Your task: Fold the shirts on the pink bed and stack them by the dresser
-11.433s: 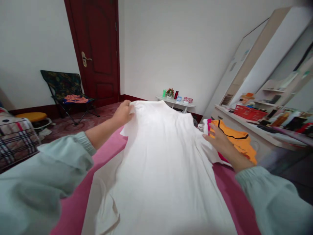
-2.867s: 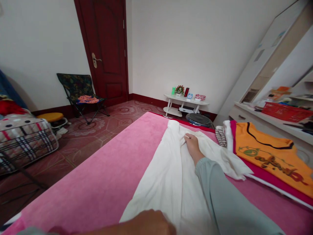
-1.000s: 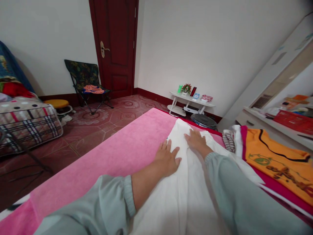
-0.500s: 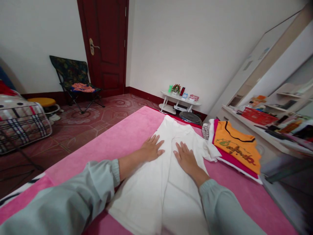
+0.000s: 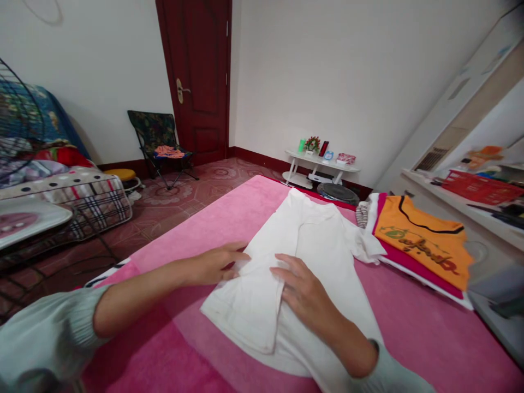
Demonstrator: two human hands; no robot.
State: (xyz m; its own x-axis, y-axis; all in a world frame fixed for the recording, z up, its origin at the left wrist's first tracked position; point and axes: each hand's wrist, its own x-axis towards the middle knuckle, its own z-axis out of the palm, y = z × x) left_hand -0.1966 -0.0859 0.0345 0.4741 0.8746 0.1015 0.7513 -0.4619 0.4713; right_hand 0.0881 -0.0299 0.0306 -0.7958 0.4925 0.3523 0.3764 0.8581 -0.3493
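A white short-sleeved T-shirt (image 5: 327,262) lies spread on a pink bedcover (image 5: 249,213), its collar pointing away from me. One side of it is folded inward as a long flap, and a sleeve sticks out on the right. My left hand (image 5: 219,265) is at the shirt's left folded edge, fingers apart and touching the cloth. Over the flap's inner edge rests my right hand (image 5: 301,286), its fingers loosely spread on the fabric; its thumb is not clearly visible.
Folded clothes with an orange shirt (image 5: 426,240) on top are stacked at the right. A shelf with a red basket (image 5: 483,185) stands beyond them. A low white stand (image 5: 323,160), a folding chair (image 5: 159,142) and a door (image 5: 196,76) are farther back.
Both hands were flat on the upper shirt; they have come lower, the left moving out to the left edge, the right onto the flap. The view has turned left.
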